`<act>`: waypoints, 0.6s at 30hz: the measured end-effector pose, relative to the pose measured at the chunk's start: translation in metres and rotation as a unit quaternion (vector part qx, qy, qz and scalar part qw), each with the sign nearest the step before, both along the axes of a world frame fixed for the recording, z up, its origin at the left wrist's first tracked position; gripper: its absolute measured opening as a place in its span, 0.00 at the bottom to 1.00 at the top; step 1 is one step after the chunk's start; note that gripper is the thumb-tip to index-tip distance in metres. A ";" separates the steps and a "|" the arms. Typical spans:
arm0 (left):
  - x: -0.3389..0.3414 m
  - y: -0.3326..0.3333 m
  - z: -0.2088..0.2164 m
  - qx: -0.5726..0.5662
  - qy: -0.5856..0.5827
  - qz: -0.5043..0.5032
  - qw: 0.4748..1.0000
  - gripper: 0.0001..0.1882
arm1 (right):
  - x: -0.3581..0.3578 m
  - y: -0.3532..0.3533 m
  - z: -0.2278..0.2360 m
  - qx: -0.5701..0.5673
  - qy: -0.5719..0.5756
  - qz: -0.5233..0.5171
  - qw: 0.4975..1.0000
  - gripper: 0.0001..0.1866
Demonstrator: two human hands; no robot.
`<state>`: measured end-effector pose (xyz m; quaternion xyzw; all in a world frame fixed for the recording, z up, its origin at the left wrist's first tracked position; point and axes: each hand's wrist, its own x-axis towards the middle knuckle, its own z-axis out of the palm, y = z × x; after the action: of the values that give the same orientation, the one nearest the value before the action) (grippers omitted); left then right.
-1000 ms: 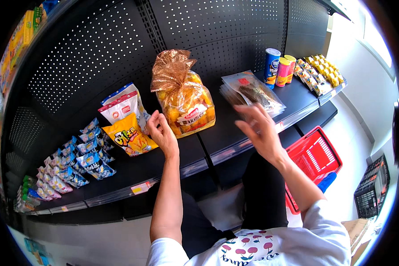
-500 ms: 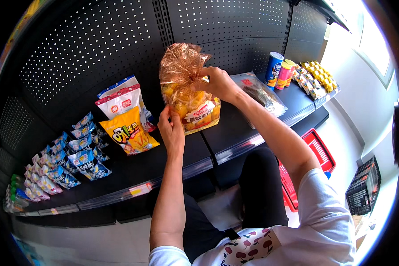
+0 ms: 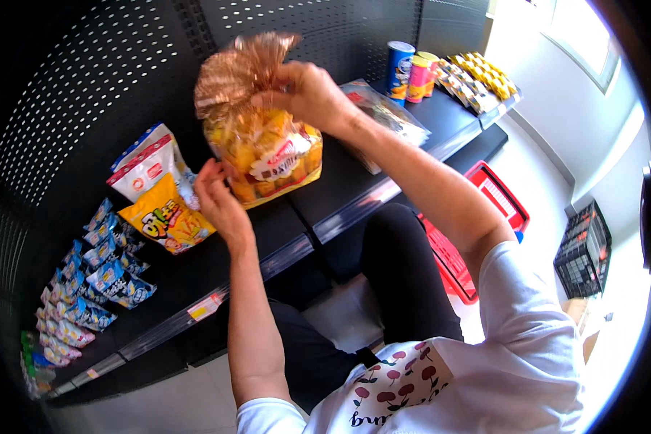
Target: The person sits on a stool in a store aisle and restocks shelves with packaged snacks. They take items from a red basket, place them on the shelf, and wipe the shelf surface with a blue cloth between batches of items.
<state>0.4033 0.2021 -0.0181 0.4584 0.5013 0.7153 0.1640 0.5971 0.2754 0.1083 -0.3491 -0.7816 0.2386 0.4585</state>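
Observation:
A clear bag of bread (image 3: pixel 249 155) with yellow pieces inside stands on the black shelf (image 3: pixel 267 235), its bronze film top gathered and flared. My right hand (image 3: pixel 304 94) pinches the gathered neck. Beside the bag's lower left edge is my left hand (image 3: pixel 220 202), fingers apart and gripping nothing; whether a fingertip touches the film I cannot tell. Just left of that hand stand a yellow snack bag (image 3: pixel 168 217) and white-and-red snack bags (image 3: pixel 141 170) behind it.
Small blue snack packets (image 3: pixel 119 282) stand in rows at the left. To the right are flat clear packages (image 3: pixel 387 116), a blue canister (image 3: pixel 399 72), a pink canister (image 3: pixel 417 79) and yellow packets (image 3: pixel 484 76). A red basket (image 3: pixel 495 195) and black crate (image 3: pixel 584 249) sit on the floor.
The view has swung right, so the shelf and goods appear further left. My left hand has loosened from the bread bag's side and its fingers have spread. My right hand stays on the neck.

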 end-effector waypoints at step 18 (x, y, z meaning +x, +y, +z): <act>0.008 0.003 -0.010 -0.077 -0.006 -0.020 0.997 0.23 | 0.353 -0.130 -0.048 -0.018 -0.023 -0.280 0.960 0.21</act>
<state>0.4112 0.2052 -0.0284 0.4497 0.5449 0.6738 0.2163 0.9505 0.1456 0.0605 -0.5675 -0.6584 0.1067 0.4827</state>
